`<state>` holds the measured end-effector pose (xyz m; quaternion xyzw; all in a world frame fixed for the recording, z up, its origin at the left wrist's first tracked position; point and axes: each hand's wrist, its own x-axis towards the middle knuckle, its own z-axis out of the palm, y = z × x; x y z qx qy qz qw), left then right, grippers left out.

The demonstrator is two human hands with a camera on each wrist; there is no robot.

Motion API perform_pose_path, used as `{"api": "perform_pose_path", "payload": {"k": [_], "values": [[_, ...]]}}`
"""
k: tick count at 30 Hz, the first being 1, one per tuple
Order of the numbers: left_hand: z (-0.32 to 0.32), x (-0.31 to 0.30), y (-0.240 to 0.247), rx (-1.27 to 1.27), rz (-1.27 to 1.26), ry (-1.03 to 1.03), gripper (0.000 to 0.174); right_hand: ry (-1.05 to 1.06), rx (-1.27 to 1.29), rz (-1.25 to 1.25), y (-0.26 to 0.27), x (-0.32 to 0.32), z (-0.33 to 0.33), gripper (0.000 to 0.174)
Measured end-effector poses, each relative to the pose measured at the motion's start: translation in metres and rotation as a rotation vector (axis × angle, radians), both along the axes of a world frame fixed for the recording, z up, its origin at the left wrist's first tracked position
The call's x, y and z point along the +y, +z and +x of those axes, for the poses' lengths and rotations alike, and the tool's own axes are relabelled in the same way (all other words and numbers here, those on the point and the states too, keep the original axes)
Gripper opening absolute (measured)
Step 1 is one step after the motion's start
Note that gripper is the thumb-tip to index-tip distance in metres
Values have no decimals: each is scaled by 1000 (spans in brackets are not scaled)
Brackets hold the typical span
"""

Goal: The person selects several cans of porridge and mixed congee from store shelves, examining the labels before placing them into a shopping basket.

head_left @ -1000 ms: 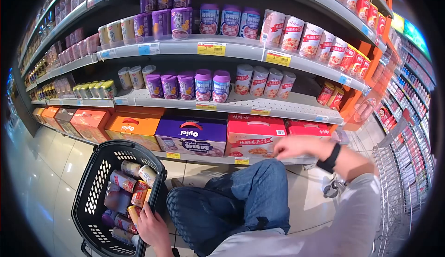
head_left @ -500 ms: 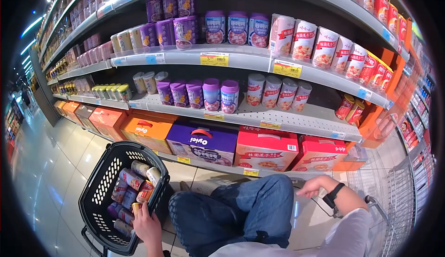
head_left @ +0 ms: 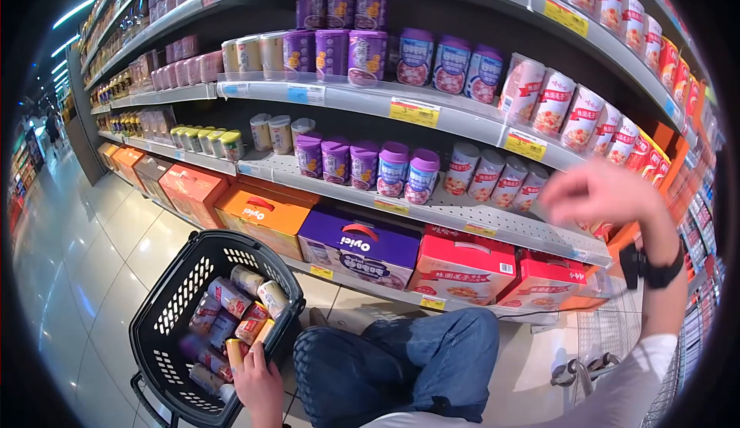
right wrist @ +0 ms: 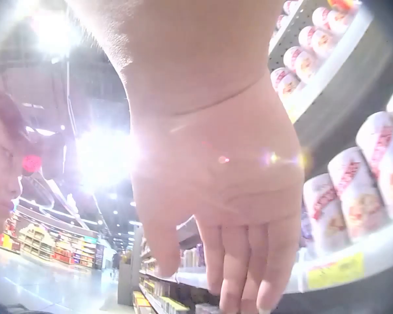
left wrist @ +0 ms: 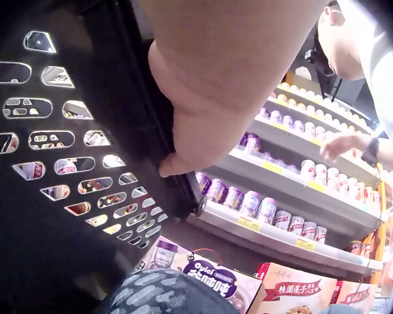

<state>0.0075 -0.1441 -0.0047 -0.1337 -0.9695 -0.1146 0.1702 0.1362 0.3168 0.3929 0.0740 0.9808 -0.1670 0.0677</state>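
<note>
My left hand (head_left: 260, 385) grips the near rim of the black basket (head_left: 199, 237), its fingers over the edge beside a gold-topped can (head_left: 235, 353). In the left wrist view the thumb of that hand (left wrist: 206, 124) lies against the basket's dark wall (left wrist: 134, 111); its fingers are hidden there. Blurred in the head view, my right hand (head_left: 597, 195) is raised empty in front of the white-and-red cans (head_left: 555, 102). The right wrist view shows this hand (right wrist: 219, 176) with fingers extended, to the left of some shelf cans (right wrist: 355, 190).
Purple cans (head_left: 366, 56) and blue-and-purple jars (head_left: 422, 175) stand on the shelves. Boxed packs (head_left: 358, 247) line the bottom shelf. Crossed legs in jeans (head_left: 393, 366) are beside the basket, and a wire cart (head_left: 609, 331) stands at the right.
My right hand has risen from beside the knee to the height of the shelf cans. The head view has shifted, with the shelves further right in it. My left hand remains at the basket.
</note>
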Motion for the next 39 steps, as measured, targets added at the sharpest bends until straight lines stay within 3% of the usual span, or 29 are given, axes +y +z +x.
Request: {"api": "perform_pose_path", "payload": {"k": [1, 2, 4, 5, 8, 9, 10, 12, 17, 19, 27, 32, 36, 37, 39], "values": [[1, 2, 3, -7, 0, 18, 55, 73, 170, 134, 14, -11, -25, 32], [2, 3, 3, -10, 7, 21, 55, 66, 309, 9, 23, -13, -56, 30], [2, 3, 4, 26, -1, 21, 54, 94, 485, 4, 44, -20, -120, 33], [4, 5, 10, -19, 23, 42, 54, 158, 582, 49, 49, -13, -155, 38], [6, 8, 16, 52, 54, 28, 52, 27, 733, 131, 50, -2, -249, 59], [4, 0, 3, -81, -30, 28, 70, 24, 785, 176, 46, 2, -274, 68], [3, -1, 11, -77, -20, 34, 70, -59, 753, 242, 49, 7, -296, 79], [8, 2, 36, 13, -16, -23, 46, -188, 855, 366, 43, 13, -332, 87], [7, 1, 34, 4, 2, -9, 44, -350, 797, 338, 48, 8, -373, 82], [6, 1, 32, 4, 8, -6, 45, -490, 911, 363, 48, 10, -384, 75], [3, 1, 27, 45, 22, -10, 45, -426, 761, 140, 63, 22, -402, 79], [5, 1, 31, 32, 32, -15, 47, -446, 940, 162, 53, 17, -408, 79], [7, 1, 32, 17, 7, -2, 48, -397, 918, 58, 55, 20, -406, 82], [7, 1, 32, 22, 9, -1, 48, -401, 1029, 58, 53, 11, -403, 71], [8, 2, 32, 28, 5, 2, 47, -340, 1086, 66, 49, 7, -399, 72]]}}
